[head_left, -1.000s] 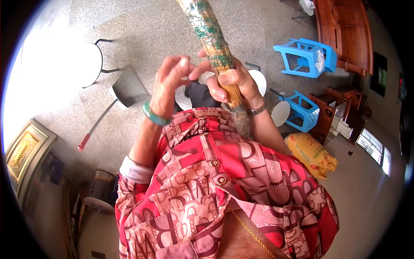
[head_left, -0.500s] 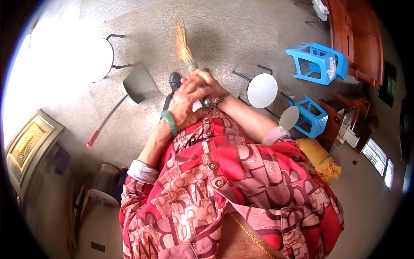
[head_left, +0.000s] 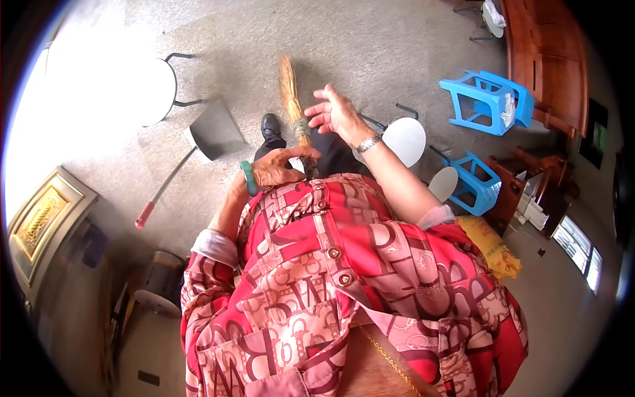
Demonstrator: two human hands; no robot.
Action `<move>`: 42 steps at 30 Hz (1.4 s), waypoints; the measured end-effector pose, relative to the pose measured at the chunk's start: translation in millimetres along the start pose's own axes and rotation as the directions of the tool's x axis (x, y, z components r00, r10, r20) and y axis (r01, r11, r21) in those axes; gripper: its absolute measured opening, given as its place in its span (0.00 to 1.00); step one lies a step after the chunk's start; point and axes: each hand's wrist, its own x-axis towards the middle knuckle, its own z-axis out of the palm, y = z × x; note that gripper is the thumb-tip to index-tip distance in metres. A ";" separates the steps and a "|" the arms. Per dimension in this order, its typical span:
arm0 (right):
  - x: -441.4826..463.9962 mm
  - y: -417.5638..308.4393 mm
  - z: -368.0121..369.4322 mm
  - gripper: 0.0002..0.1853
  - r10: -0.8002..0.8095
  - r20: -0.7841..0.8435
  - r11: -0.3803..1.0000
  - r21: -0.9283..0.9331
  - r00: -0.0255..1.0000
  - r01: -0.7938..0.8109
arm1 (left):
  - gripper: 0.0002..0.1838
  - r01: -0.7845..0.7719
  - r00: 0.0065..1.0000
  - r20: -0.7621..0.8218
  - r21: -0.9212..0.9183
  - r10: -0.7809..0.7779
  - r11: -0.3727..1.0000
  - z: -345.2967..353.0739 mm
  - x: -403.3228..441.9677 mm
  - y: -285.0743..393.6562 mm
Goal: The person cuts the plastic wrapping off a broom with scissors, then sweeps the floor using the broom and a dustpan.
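A straw broom [head_left: 289, 89] points away from my body, its bristles at the far end and its bound neck nearer me. My left hand [head_left: 276, 169], with a green bangle on the wrist, is closed on the handle close to my waist; part of the grip is hidden. Just right of the broom's neck, my right hand [head_left: 337, 118] is raised with fingers apart and nothing in it. A metal watch circles that wrist. To the left, a grey dustpan [head_left: 217, 129] with a long red-ended handle rests on the floor.
White round stools stand to the left [head_left: 157, 92] and right [head_left: 405, 142]. Blue plastic stools [head_left: 486, 102] are further right, near a wooden bench [head_left: 549, 59]. A yellow bag [head_left: 489, 245] lies by my right side. A dark cylindrical bin [head_left: 161, 281] is at lower left.
My right hand has come off the broom and opened out to the right. My left hand has drawn back toward my waist, and the broom has shifted slightly nearer me.
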 end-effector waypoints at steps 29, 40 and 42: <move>-41.3 -12.3 66.2 0.31 -0.363 0.385 0.901 -0.086 0.848 0.425 | 0.39 -0.237 0.942 -0.296 -0.247 0.160 0.940 11.8 -2.8 -30.1; -45.0 -9.1 65.1 0.32 -0.429 0.374 0.848 -0.149 0.823 0.509 | 0.37 -0.194 0.955 -0.273 -0.269 0.118 0.943 9.3 -4.0 -27.1; -43.8 -6.8 63.7 0.31 -0.439 0.377 0.843 -0.140 0.816 0.519 | 0.41 -0.140 0.971 -0.222 -0.224 0.090 0.964 6.7 -1.8 -34.2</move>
